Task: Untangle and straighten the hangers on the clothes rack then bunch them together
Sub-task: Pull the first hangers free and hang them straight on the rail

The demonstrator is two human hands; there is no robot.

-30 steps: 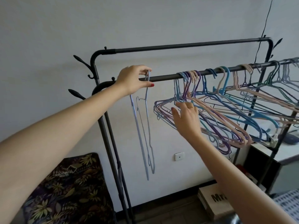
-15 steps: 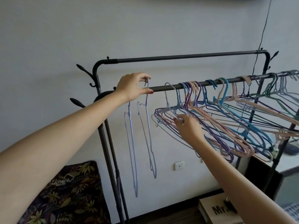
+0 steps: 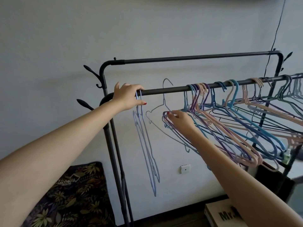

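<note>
A black clothes rack has a near rail [image 3: 165,89] and a higher back rail. My left hand [image 3: 127,97] grips the near rail's left end, over the hooks of two lavender hangers [image 3: 148,154] that hang straight down. A pale grey hanger [image 3: 161,110] is lifted, its hook above the rail, its body tilted. My right hand [image 3: 179,119] pinches the left tips of a tangled bunch of purple, pink and blue hangers [image 3: 232,128], which fan out to the right along the rail.
More pink and teal hangers [image 3: 278,102] crowd the rail's far right. A floral bag [image 3: 68,195] sits at the lower left by the rack's post [image 3: 118,169]. A cardboard box [image 3: 224,213] lies on the floor. A wall socket [image 3: 185,168] is behind.
The view tilted up. My left hand went from pinching the lavender hangers' hooks to gripping the rail over them. The grey hanger came away from the bunch, its hook now above the rail.
</note>
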